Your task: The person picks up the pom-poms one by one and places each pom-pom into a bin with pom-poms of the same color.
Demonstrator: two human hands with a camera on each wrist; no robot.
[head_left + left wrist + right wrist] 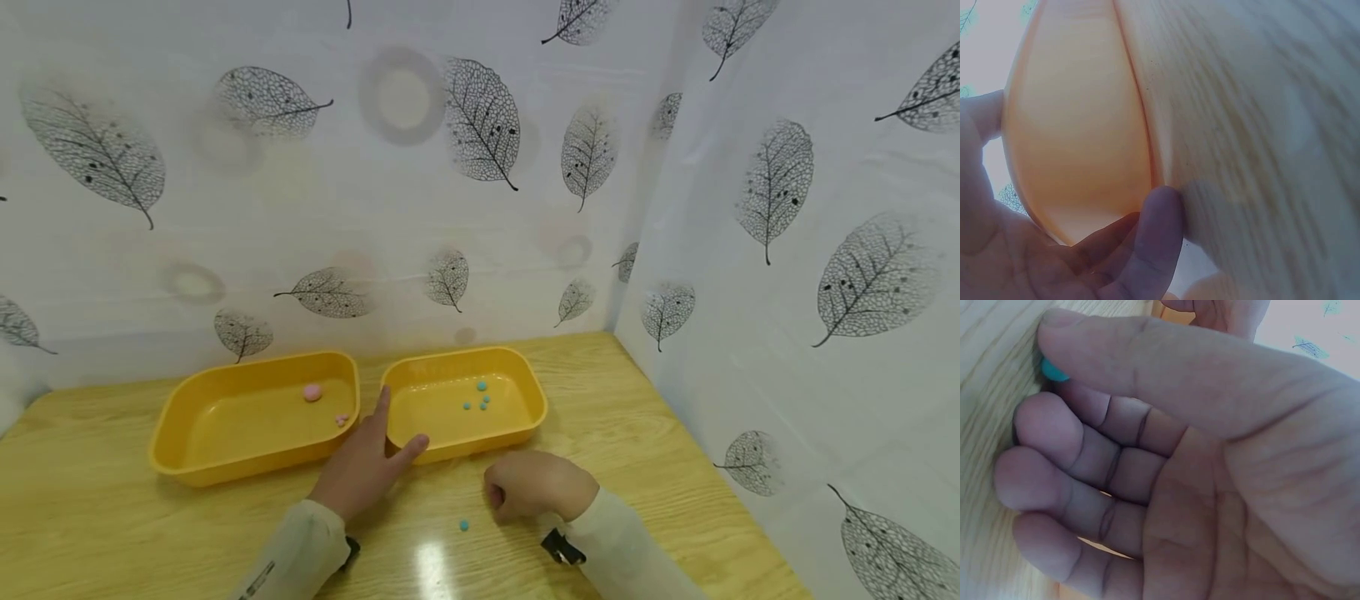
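My left hand grips the left front corner of the right yellow tray, index finger along the rim and thumb at the front edge. The left wrist view shows fingers curled against the tray's outer wall. Just in front of this tray, my right hand is low over the table, fingers curled. Between its thumb and index finger is a small blue-green ball, partly hidden by the thumb. Another blue-green ball lies on the table left of that hand. Several blue-green balls lie inside the tray.
A second yellow tray stands to the left, with a larger pink ball and several tiny pink balls inside. The wooden table ends at a white leaf-print curtain behind and on the right.
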